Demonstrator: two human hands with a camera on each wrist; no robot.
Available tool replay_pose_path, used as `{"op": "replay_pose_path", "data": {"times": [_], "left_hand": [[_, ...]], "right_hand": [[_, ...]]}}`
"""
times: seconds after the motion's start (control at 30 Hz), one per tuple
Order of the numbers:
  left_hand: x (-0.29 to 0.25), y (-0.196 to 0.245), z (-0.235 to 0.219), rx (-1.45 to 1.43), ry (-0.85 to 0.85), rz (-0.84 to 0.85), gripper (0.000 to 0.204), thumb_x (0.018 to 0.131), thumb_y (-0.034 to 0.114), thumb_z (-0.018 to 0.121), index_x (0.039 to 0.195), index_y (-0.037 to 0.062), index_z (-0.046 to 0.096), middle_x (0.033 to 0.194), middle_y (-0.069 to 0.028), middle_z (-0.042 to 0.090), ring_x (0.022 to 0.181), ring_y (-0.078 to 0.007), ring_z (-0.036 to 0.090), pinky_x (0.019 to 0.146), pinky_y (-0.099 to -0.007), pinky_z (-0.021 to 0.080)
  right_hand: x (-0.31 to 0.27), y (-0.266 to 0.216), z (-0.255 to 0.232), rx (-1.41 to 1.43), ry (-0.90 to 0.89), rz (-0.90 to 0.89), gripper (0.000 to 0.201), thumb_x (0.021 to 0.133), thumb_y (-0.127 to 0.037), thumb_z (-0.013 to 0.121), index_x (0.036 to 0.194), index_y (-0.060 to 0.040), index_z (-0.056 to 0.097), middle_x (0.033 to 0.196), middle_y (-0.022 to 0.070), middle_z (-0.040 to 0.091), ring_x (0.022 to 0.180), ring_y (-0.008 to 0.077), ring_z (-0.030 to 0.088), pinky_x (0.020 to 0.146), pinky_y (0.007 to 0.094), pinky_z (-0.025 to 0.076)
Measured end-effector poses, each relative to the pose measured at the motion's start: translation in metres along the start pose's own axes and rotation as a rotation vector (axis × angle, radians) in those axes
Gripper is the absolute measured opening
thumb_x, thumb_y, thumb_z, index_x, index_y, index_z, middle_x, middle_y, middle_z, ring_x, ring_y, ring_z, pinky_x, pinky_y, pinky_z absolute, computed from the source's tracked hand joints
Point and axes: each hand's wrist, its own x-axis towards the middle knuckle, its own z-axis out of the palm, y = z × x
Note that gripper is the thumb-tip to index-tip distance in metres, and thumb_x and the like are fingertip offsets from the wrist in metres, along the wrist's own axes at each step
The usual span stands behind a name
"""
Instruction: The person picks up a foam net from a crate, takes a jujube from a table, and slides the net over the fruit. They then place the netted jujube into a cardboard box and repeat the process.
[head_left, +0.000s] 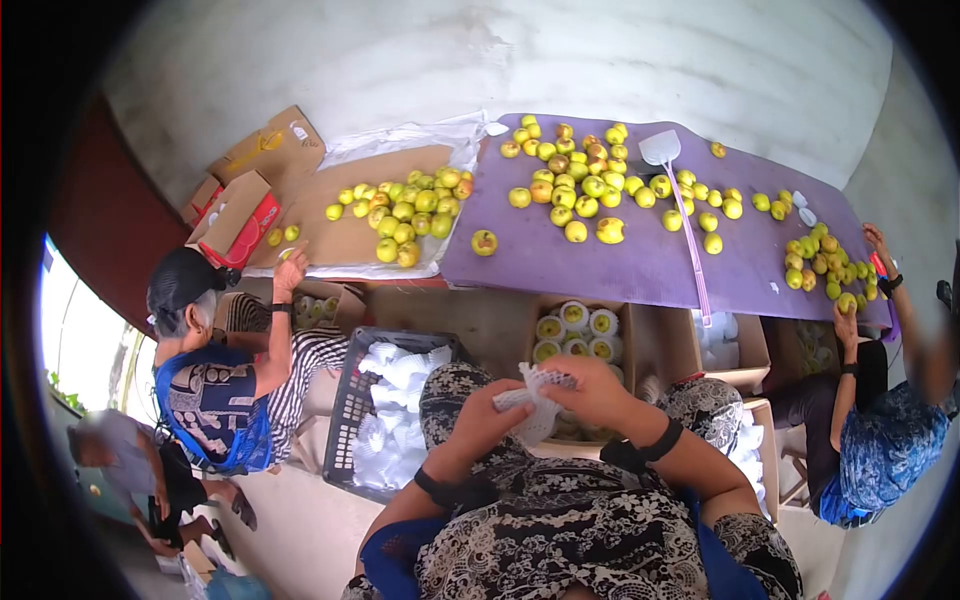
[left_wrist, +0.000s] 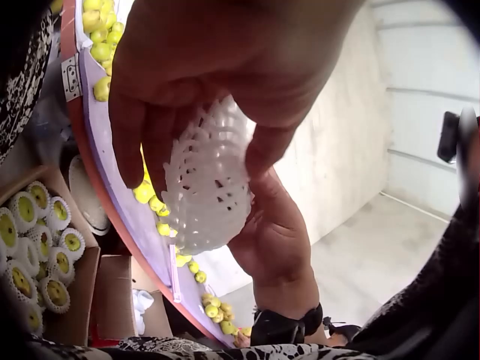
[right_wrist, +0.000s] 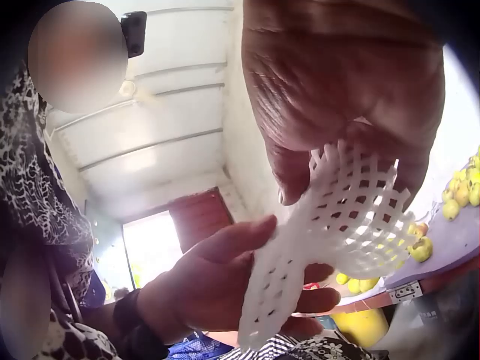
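Note:
A white foam fruit net [head_left: 538, 428] is held over the lap in the head view, between both hands. My left hand [head_left: 488, 420] grips its left side, the thumb lying along the foam. From above, my right hand [head_left: 598, 392] pinches the net's edge with curled fingers. The right wrist view shows the foam net [right_wrist: 352, 214] spread into an open mesh under the right hand [right_wrist: 337, 82], with a narrower part hanging by the left hand [right_wrist: 214, 262]. In the left wrist view the mesh of the net [left_wrist: 210, 184] bulges between the two hands; no apple shows through it.
A box of netted apples [head_left: 575, 322] stands just ahead, below the purple table [head_left: 620, 262] with loose apples and a fly swatter [head_left: 660, 150]. A black crate [head_left: 345, 440] of foam nets is at left. One person [head_left: 225, 380] sits left, another [head_left: 890, 440] right.

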Motion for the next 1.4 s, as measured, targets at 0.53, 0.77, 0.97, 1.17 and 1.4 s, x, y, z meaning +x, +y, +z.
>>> {"op": "replay_pose_path", "data": {"times": [0.53,0.77,0.97,1.17,1.4], "left_hand": [[-0.005,0.01,-0.006,0.124,-0.125,0.149,0.052,0.079,0.021,0.073,0.126,0.0022,0.058,0.12,-0.0096,0.063,0.11,-0.0181,0.057,0.097,-0.0331,0.043],[-0.001,0.016,0.024,0.119,-0.062,0.083,0.039,0.084,0.016,0.07,0.12,0.002,0.06,0.114,-0.0065,0.063,0.104,-0.0136,0.058,0.09,-0.0303,0.047],[0.001,0.004,0.019,-0.21,-0.09,0.157,0.051,0.088,0.015,0.067,0.133,0.0019,0.045,0.117,-0.0069,0.059,0.107,-0.0136,0.055,0.094,-0.0316,0.045],[0.005,0.009,0.037,-0.09,-0.22,0.277,0.06,0.085,0.003,0.065,0.138,0.0044,0.037,0.128,-0.0045,0.05,0.12,-0.013,0.046,0.103,-0.0308,0.037],[0.005,0.012,0.033,-0.33,-0.342,0.092,0.06,0.086,0.001,0.063,0.14,0.0045,0.038,0.132,-0.0043,0.049,0.121,-0.0129,0.046,0.103,-0.031,0.037]], "right_hand": [[-0.007,0.023,-0.013,0.254,-0.034,0.122,0.036,0.081,-0.005,0.069,0.115,-0.0052,0.059,0.102,0.0038,0.06,0.094,0.0132,0.058,0.084,0.029,0.048],[-0.015,-0.009,-0.003,0.054,-0.028,-0.251,0.034,0.078,0.0,0.071,0.11,-0.0032,0.06,0.1,0.0044,0.06,0.093,0.0134,0.058,0.084,0.0278,0.047],[-0.018,0.0,-0.007,0.504,0.188,-0.102,0.047,0.078,-0.007,0.073,0.121,-0.0044,0.055,0.114,0.0059,0.06,0.106,0.0187,0.057,0.092,0.0325,0.045],[-0.025,0.02,0.002,0.51,-0.14,0.221,0.046,0.088,-0.009,0.065,0.13,-0.0035,0.047,0.113,0.0032,0.057,0.105,0.0118,0.053,0.093,0.028,0.043],[-0.022,0.02,0.001,0.404,-0.009,-0.109,0.042,0.092,-0.01,0.061,0.131,-0.0037,0.047,0.115,0.0034,0.056,0.107,0.0124,0.052,0.096,0.0285,0.041]]}}
